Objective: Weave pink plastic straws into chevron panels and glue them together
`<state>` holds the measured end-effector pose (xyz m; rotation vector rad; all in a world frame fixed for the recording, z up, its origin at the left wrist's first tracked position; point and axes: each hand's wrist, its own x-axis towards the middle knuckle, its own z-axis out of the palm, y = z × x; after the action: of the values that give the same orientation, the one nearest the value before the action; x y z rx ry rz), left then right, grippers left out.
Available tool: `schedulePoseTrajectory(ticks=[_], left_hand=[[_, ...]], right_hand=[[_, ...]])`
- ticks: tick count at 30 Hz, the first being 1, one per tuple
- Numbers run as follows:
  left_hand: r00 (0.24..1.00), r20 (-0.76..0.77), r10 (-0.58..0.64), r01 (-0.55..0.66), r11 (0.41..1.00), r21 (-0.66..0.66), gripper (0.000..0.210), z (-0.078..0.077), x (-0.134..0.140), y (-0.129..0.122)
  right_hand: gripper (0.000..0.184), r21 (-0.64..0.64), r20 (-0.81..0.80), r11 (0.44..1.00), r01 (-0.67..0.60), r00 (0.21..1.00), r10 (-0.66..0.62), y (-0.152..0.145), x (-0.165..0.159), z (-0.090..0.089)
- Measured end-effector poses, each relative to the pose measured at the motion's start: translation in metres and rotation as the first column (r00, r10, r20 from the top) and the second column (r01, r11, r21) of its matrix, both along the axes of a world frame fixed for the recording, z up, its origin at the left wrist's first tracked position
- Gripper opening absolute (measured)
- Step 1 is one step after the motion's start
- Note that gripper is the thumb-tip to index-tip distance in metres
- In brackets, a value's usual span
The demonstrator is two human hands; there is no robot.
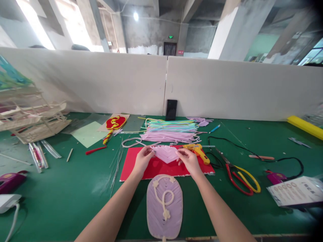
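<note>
A pink piece with V-shaped ridges, seemingly of pipe cleaners laid side by side, (166, 154) is stretched between my two hands above a red board (133, 164). My left hand (144, 158) pinches its left corner between thumb and fingers. At the opposite corner, my right hand (188, 159) grips it the same way. Just behind my right hand lies a yellow hot glue gun (199, 152). Nearer to me, a lilac fan-shaped panel (156, 220) with a cream curl and small flowers lies flat on the green table (96, 195).
Bundled pastel pipe cleaners (171, 131) lie behind the board, before an upright phone (171, 109). Red-and-yellow-handled scissors (239, 176) and a black cord are on the right. A red-and-yellow fan (114, 124) and a wooden rack (32, 117) stand out on the left.
</note>
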<state>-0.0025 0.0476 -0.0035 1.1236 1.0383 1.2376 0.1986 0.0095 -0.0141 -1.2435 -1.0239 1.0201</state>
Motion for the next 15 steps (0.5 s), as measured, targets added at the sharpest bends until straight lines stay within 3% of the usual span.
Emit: schedulePoseTrajectory(ticks=[15], left_hand=[[0.999,0.016,0.040,-0.039,0.998,-0.047,0.035,0.0031,0.0009,-0.0007]], right_hand=[[0.035,-0.021,-0.033,1.000,0.004,0.999,-0.004,0.0008,0.0008,-0.0020]])
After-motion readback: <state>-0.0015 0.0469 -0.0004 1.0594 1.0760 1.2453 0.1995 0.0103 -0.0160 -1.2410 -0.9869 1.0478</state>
